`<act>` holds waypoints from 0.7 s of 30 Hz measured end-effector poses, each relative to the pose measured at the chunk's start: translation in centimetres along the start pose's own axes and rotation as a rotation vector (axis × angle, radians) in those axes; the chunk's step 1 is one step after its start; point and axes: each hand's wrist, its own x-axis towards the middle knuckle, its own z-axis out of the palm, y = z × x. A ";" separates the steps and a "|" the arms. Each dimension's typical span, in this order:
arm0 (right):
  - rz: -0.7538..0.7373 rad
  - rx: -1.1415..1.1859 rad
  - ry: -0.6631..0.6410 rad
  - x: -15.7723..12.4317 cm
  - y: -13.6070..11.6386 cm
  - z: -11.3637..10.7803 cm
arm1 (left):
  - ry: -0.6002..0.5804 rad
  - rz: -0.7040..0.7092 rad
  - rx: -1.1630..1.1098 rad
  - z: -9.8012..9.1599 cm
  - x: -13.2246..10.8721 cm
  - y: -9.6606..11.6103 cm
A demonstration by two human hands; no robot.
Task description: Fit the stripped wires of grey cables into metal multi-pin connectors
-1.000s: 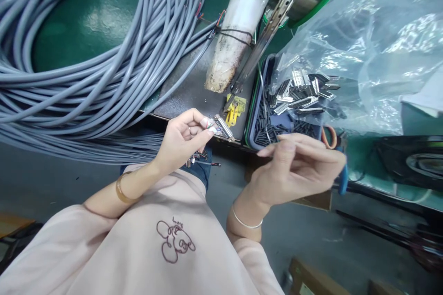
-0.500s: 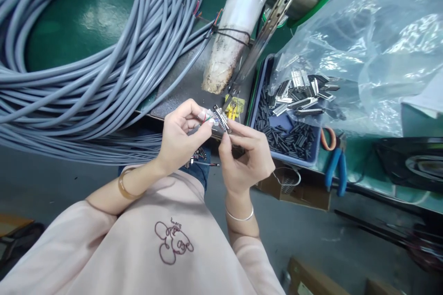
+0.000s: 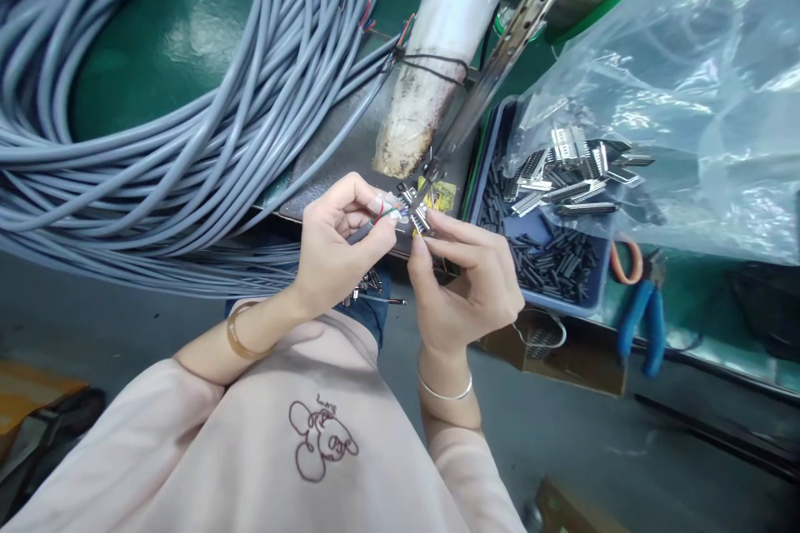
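Head view, left hand [image 3: 334,254] pinching cable end [image 3: 366,226], right hand [image 3: 468,287] pinching connector [image 3: 416,213]

Setting: cable-assembly workshop, bench station. Evidence: green surface [image 3: 168,42] loaded with large coils of grey cables [image 3: 156,166]; blue tray [image 3: 562,306] full of short black sleeves [image 3: 550,254]; clear plastic bag [image 3: 675,83] of metal connector shells [image 3: 568,175]; blue-handled pliers [image 3: 643,321] beside the tray; bare concrete floor [image 3: 562,433] below. At the surface edge, a cable end [image 3: 381,214] with coloured wires meets a small metal connector [image 3: 417,212].
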 end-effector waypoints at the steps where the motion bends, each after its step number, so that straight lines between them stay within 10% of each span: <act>1: -0.005 -0.008 -0.004 0.0 0.0 0.0 | -0.003 0.003 -0.001 0.0 0.0 0.1; 10: -0.090 -0.095 -0.026 -0.7 -0.1 -0.4 | -0.034 -0.065 -0.013 -0.4 -0.3 -0.3; 21: 0.213 0.157 -0.049 -0.5 -0.8 -1.3 | -0.228 -0.249 -0.120 -1.7 -0.7 0.2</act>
